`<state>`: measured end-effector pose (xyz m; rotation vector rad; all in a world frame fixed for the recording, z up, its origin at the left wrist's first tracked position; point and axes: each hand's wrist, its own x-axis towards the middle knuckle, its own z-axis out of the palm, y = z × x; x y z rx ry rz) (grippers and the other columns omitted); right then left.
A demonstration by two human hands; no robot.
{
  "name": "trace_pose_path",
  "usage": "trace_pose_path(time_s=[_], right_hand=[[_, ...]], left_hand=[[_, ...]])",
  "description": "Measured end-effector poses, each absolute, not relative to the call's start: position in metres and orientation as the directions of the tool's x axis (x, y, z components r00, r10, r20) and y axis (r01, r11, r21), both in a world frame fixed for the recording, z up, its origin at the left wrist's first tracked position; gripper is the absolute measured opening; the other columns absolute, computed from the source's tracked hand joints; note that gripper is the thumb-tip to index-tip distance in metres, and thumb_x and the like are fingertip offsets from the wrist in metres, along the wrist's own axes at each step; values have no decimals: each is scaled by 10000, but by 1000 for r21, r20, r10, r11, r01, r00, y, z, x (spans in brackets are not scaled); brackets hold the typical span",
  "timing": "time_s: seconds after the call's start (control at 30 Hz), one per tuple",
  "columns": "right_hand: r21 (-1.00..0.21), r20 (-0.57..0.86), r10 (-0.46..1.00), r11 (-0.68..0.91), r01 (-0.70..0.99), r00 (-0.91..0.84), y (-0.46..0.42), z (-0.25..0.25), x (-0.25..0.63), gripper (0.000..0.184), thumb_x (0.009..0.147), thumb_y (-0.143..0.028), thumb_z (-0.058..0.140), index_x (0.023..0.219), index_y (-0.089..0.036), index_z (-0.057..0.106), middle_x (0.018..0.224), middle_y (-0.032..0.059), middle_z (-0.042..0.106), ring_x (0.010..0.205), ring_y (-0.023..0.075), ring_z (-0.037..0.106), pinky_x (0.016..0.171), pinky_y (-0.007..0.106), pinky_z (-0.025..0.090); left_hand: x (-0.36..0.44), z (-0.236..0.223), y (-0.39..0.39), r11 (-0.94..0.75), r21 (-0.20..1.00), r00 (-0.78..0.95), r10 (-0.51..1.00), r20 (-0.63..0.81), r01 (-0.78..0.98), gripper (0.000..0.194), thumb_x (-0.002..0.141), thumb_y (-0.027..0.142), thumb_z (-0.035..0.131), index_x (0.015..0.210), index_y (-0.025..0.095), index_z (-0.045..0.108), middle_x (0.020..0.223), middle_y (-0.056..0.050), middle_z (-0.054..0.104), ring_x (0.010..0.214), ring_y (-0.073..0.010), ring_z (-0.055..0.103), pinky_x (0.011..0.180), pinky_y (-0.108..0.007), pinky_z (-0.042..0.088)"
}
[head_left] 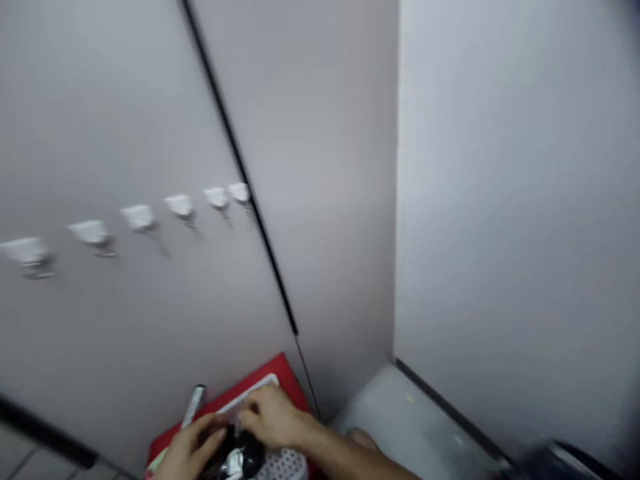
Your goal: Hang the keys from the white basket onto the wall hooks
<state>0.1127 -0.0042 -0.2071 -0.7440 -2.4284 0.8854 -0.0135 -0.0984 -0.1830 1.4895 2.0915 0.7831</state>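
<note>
Low in the head view, my left hand (190,448) and my right hand (274,415) come close together over a white basket (284,465) with small holes. The fingers of both hands are curled inward, and what they pinch between them is blurred. Just below the fingertips lies a glossy black rounded object (251,451) with a crumpled white piece (234,463) against it; its kind is not clear. Behind my left hand a slim white pen-like stick (194,404) with a dark tip stands at a slant.
Under the basket is a red surface (281,368) beside a grey panel. Several white hooks (137,217) are fixed along that panel, and a black strip (225,120) crosses it. A pale wall (515,200) rises at right above grey floor (415,420). A dark object (555,460) sits bottom right.
</note>
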Motion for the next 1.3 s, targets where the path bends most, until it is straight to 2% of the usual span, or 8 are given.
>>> trace_pose_path(time_s=[0.1,0.2,0.33,0.43,0.93,1.1,1.2,1.3], right_hand=[[-831,246,645,524,185,-724,10,-169,91,306,660,-333,403,423,-144,444,357,-34,387,346,52,308,334,183,206],[-957,183,626,291,10,-758,10,-109,76,445,690,-491,283,404,-160,363,315,-55,308,293,46,286,325,183,229],[-935,326,474,35,-353,-818,0,-35,70,538,659,-609,148,376,-167,263,313,-81,220,261,23,182,320,179,221],[-910,368,379,-42,-413,-849,-4,-7,67,563,660,-619,91,365,-165,245,309,-79,191,258,23,146,308,174,183],[-969,247,427,89,-231,-870,-14,-19,60,558,626,-652,72,373,-178,219,304,-76,174,256,25,142,300,175,168],[-957,132,531,289,33,-837,-12,-92,59,503,645,-598,236,395,-167,304,308,-71,258,276,29,224,322,178,201],[-859,50,586,439,264,-809,-12,-149,63,377,628,-481,403,445,-153,371,339,-66,330,322,39,294,352,176,224],[-781,19,598,509,361,-801,-17,-189,64,270,639,-368,426,487,-145,430,408,-45,420,387,55,366,399,181,268]], left_hand=[[-23,-147,-89,182,841,-368,929,22,509,374,568,526,414,511,164,489,465,15,510,477,-118,470,479,-226,372],[-24,-99,-79,19,949,-402,908,116,316,460,604,574,320,441,153,410,355,34,387,350,-67,352,392,-199,286],[-21,-37,-70,-206,971,-283,930,233,124,536,664,578,170,359,157,303,296,56,233,284,-33,214,340,-183,175],[-22,-10,-68,-260,964,-202,943,265,48,559,668,586,142,348,151,285,287,59,204,268,-21,178,327,-174,125],[-30,-29,-77,-226,974,-167,961,221,-17,563,641,624,102,364,162,267,298,61,192,272,-19,155,317,-167,109],[-42,-98,-91,-10,963,-300,949,93,268,497,672,544,203,417,150,369,346,40,331,332,-50,307,376,-186,244],[-60,-150,-113,206,804,-530,834,155,558,306,648,397,389,483,144,439,438,29,413,458,-84,398,478,-210,311],[-75,-189,-137,334,646,-621,731,283,686,168,645,282,416,612,145,508,615,-12,503,619,-122,459,600,-244,346]])
